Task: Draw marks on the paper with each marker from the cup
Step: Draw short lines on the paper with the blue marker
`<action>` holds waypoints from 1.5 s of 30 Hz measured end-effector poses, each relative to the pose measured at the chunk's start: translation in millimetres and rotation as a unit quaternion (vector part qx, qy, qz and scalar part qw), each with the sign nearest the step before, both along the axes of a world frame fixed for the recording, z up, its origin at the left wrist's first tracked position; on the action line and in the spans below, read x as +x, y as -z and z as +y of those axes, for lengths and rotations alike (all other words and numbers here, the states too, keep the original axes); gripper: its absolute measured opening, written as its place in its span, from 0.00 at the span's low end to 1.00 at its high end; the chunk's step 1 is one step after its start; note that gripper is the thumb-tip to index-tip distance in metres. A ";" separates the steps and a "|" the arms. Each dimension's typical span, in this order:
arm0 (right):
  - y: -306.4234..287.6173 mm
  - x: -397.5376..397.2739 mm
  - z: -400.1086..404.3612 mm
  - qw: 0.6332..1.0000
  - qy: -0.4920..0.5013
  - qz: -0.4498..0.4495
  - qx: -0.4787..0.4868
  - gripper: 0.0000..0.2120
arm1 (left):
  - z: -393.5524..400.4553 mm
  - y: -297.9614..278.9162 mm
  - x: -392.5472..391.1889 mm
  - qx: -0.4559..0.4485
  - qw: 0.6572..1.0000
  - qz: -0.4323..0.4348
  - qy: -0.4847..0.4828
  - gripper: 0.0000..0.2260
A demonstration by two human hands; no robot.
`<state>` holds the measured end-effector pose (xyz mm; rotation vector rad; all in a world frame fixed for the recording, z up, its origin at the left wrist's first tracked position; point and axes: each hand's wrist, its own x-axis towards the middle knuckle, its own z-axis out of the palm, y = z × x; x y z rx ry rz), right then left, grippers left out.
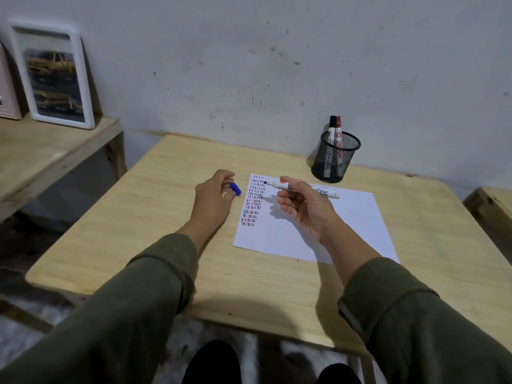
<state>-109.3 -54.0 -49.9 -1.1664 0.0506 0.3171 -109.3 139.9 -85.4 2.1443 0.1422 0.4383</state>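
A white sheet of paper (340,225) lies on the wooden table (155,225), its left edge filled with rows of short red, blue and black marks (253,200). My right hand (304,209) holds an uncapped white marker (324,191) level above the paper, tip pointing left over the marks. My left hand (213,200) hovers left of the paper and holds a blue cap (235,189) in its fingertips. A black mesh cup (335,159) stands behind the paper against the wall, with a black-capped and a red-capped marker (334,131) upright in it.
A lower wooden shelf (41,156) at the left carries a white framed picture (52,76) leaning on the wall. Another wooden edge (490,206) shows at the far right. My knees are below the table's front edge.
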 end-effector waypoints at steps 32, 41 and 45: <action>0.5 7.9 -4.4 1.000 0.001 -0.012 -0.006 0.08 | -1.5 -4.1 30.0 0.088 0.995 0.055 0.002 0.08; 2.9 8.9 -4.6 1.000 0.014 0.004 0.003 0.08 | -4.2 -0.9 38.1 0.150 0.985 0.081 0.035 0.09; 4.1 6.1 -2.0 1.000 0.016 0.010 0.000 0.07 | -0.1 8.7 30.8 0.141 0.987 0.063 0.040 0.18</action>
